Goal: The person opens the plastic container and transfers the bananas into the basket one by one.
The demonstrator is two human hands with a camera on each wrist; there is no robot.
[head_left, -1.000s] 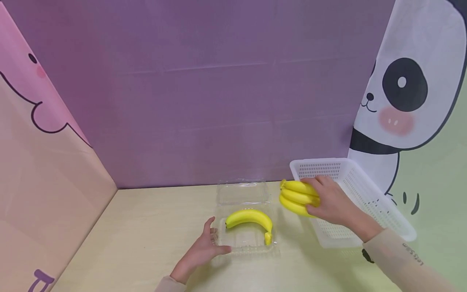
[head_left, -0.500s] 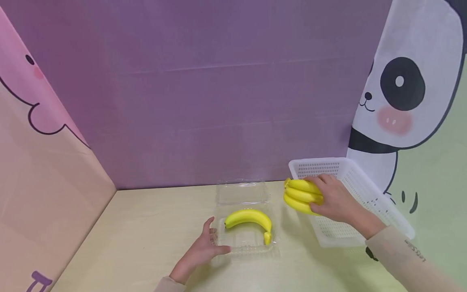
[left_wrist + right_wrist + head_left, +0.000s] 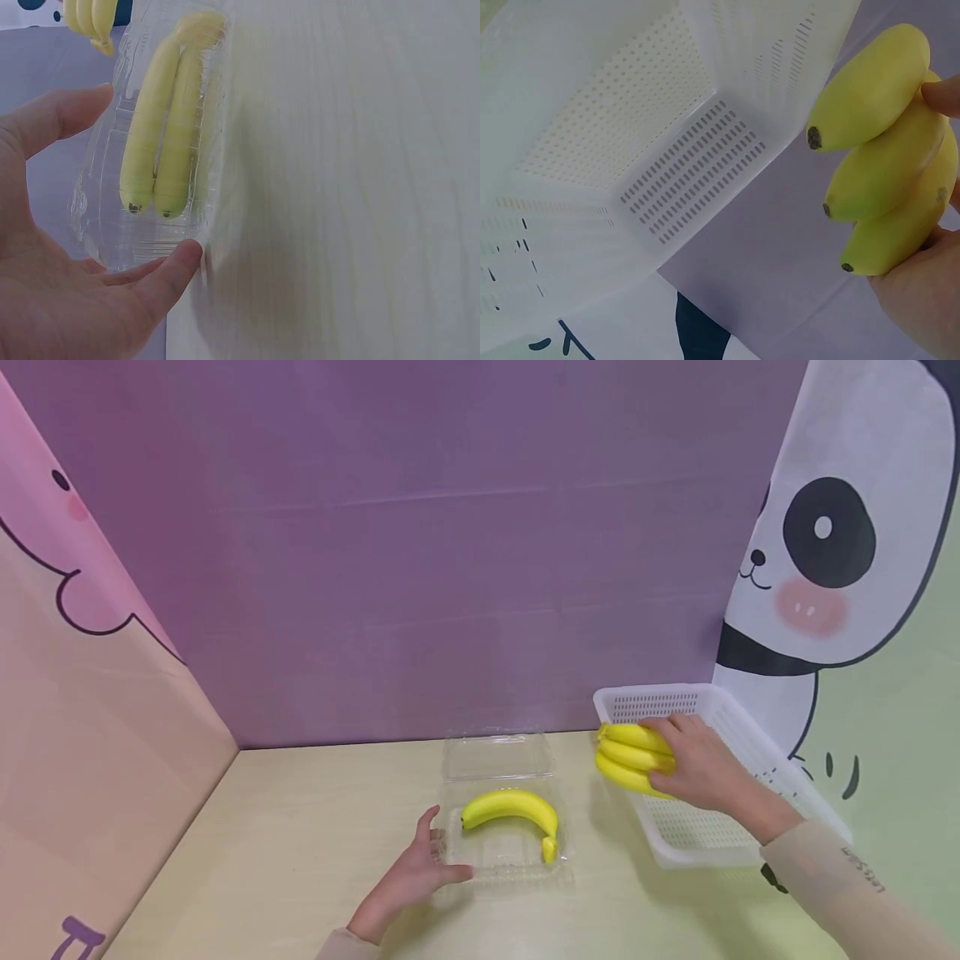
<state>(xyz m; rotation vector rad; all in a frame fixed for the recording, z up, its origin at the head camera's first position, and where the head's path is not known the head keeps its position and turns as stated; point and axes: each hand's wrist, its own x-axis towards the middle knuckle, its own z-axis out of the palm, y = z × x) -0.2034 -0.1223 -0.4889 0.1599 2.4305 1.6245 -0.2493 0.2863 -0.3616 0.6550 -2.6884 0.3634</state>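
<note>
My right hand point(image 3: 705, 764) grips a bunch of three yellow bananas point(image 3: 633, 760), fingers on one side and thumb on the other. The bunch hangs over the left side of a white perforated basket point(image 3: 694, 169), overlapping its rim in the head view. My left hand point(image 3: 420, 864) rests at the left end of a clear plastic clamshell box point(image 3: 498, 858), thumb and fingers extended along its edge. Inside the box lies a pair of bananas point(image 3: 161, 135) joined at the stem; from above only one banana shows. The box's lid point(image 3: 498, 756) is folded back.
A light wooden table point(image 3: 300, 843) carries the box and the basket. A purple cloth wall point(image 3: 397, 610) rises behind, with a panda-printed panel point(image 3: 825, 627) on the right and a pink panel point(image 3: 97, 693) on the left.
My right hand has moved to the right with the banana bunch, from beside the box to over the basket's left rim. The left hand and the box have stayed put.
</note>
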